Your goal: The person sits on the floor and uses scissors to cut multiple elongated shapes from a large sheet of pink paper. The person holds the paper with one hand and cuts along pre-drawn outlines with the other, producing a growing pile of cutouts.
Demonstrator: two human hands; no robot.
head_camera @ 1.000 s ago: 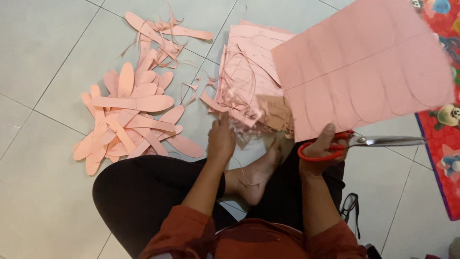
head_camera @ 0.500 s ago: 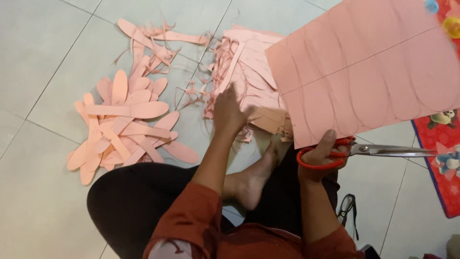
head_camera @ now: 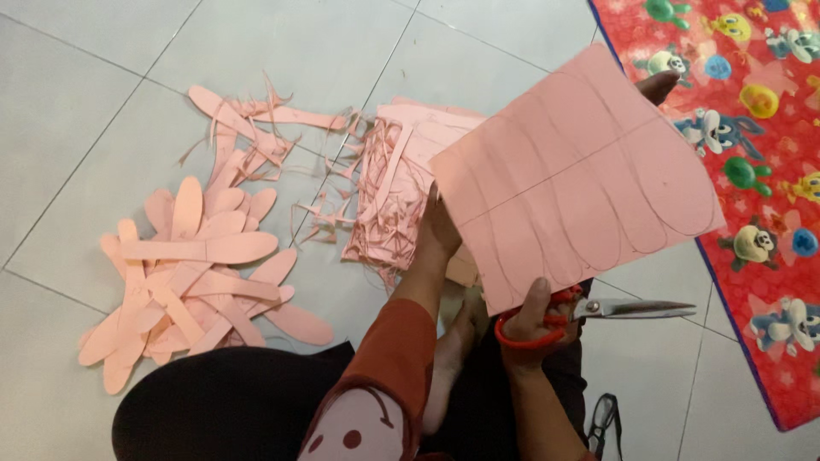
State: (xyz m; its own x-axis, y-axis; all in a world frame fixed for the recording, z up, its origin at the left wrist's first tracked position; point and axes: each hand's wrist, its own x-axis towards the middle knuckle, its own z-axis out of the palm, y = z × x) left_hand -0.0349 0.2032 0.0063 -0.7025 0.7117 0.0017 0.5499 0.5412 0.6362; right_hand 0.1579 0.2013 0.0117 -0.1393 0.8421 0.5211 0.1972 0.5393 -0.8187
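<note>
I sit on a tiled floor with a large pink paper sheet (head_camera: 581, 179) held up in front of me; long petal outlines are drawn on it. My left hand (head_camera: 440, 235) grips the sheet's left edge. My right hand (head_camera: 525, 320) is closed on red-handled scissors (head_camera: 598, 312), blades pointing right below the sheet's lower edge, with the thumb resting on the sheet's bottom corner. My bare foot (head_camera: 448, 358) lies between my arms. A brown fingertip or toe (head_camera: 659, 84) peeks from behind the sheet's top corner; I cannot tell whose.
A heap of cut pink petal shapes (head_camera: 188, 282) lies at the left. Thin pink offcuts and trimmed sheets (head_camera: 384, 188) are piled in the middle. A red cartoon-print mat (head_camera: 760, 171) covers the floor at right. Black eyeglasses (head_camera: 602, 418) lie by my right knee.
My left hand has left the scrap pile and come up to the sheet's left edge. The sheet has swung lower and nearer. The scissors stay in my right hand.
</note>
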